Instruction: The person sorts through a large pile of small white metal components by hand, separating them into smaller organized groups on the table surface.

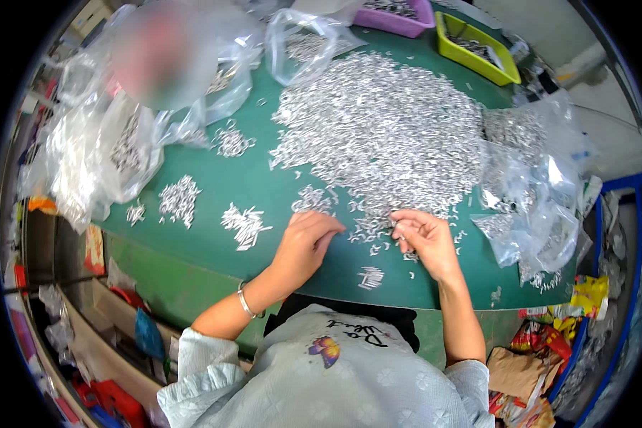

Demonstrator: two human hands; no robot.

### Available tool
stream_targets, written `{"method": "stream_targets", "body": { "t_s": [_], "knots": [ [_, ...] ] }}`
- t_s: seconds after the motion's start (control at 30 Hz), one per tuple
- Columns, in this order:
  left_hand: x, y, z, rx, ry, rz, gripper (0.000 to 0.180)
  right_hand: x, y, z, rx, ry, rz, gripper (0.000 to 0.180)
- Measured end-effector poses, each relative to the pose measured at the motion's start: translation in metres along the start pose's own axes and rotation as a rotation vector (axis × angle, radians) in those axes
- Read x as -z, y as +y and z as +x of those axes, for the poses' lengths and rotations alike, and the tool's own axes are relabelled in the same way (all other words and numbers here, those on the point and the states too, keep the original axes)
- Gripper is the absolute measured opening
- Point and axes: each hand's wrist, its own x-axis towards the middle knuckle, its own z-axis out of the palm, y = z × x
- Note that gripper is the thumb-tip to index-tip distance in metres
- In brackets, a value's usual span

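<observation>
My left hand (310,235) is over the green table, just in front of a small heap of silver metal pieces (314,200). Its fingers are bent and drawn together; what they hold, if anything, is hidden. At the near edge of a wide spread of small curved silver metal pieces (381,121), my right hand (424,237) pinches a small silver piece between thumb and forefinger. A few loose curved pieces (375,250) lie between the hands. Closer to me is a little bundle of thin silver pins (370,277).
Left of my hands sit piles of silver rods (242,227), small pieces (180,201) and rings (232,140). Clear plastic bags of parts (128,143) crowd the left; more bags (528,192) stand right. A purple basket (399,25) and a yellow-green basket (471,60) are at the back.
</observation>
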Motion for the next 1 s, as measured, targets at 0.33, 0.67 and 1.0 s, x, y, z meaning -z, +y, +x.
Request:
{"method": "stream_targets", "body": {
  "t_s": [0.33, 0.67, 1.0],
  "knots": [
    [-0.01, 0.007, -0.003, 0.15, 0.01, -0.126, 0.015, 0.011, 0.001, -0.032, 0.033, -0.018, 0.031, 0.013],
    [-0.022, 0.02, -0.025, 0.146, -0.033, -0.158, 0.011, -0.014, 0.001, -0.029, 0.079, -0.037, 0.029, 0.01],
    [-0.055, 0.027, -0.044, -0.007, -0.136, 0.076, 0.027, -0.014, 0.01, -0.035, 0.121, 0.036, -0.128, 0.008]
  ]
}}
